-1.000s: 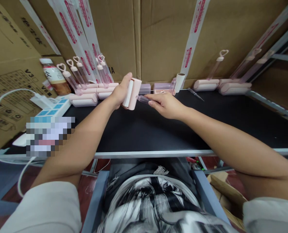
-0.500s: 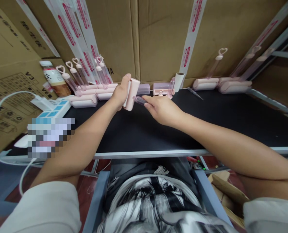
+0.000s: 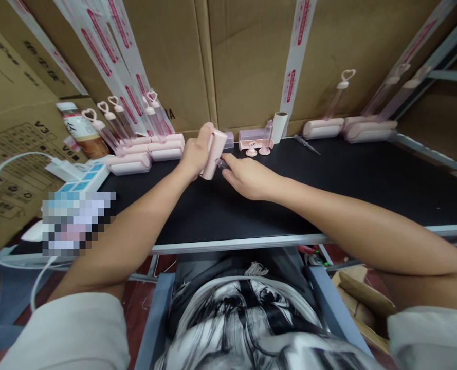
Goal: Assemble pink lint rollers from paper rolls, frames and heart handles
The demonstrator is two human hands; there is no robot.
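Note:
My left hand is wrapped round a pink lint roller head, held tilted above the black table. My right hand is closed on a clear lilac handle tube, whose end meets the side of the roller head. Most of the tube is hidden by my fingers. Behind my right hand lie a pink heart-handle end piece, an upright clear handle tube on a pink base and a lilac translucent cover. A white cardboard core stands beside them.
Assembled lint rollers with heart-topped handles line the back left; several more stand at the back right. A thin pointed tool lies near them. A power strip, a bottle and a pixelated device are at left.
The right hand has come closer to the roller head, and less of the lilac tube shows between them. The heart end piece behind has come into fuller view.

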